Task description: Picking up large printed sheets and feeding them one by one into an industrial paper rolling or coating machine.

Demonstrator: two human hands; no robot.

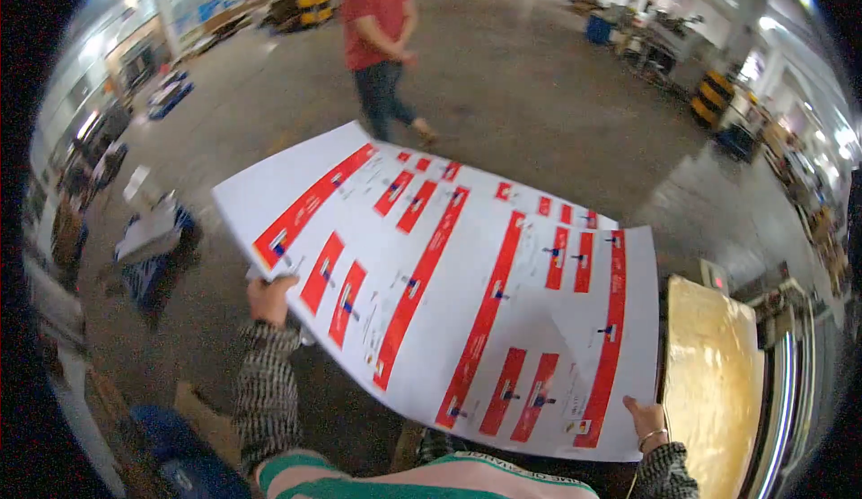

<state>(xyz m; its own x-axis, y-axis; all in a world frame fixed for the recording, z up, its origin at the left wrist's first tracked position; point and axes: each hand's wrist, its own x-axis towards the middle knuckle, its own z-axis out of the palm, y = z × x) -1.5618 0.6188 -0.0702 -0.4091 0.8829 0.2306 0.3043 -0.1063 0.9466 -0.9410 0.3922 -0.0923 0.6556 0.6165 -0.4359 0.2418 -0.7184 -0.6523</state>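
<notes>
A large white printed sheet (485, 216) with red bands and small red blocks spreads out in front of me, slightly bowed and tilted. My left hand (269, 300) is closed on its near left edge, thumb on top. At the near right corner my right hand (645, 420) grips the sheet, its thumb over the edge and the other fingers hidden beneath. Whether there is one sheet or a few stacked cannot be made out for sure. Checked sleeves cover both forearms.
Beyond the sheet a person in a red shirt (375, 18) walks on the grey floor (521, 77). A shiny gold-coloured panel (711, 364) stands close on my right. To the left is a blue pallet with white sheets (153, 234). Yellow-and-black striped pillars (712, 97) stand farther off.
</notes>
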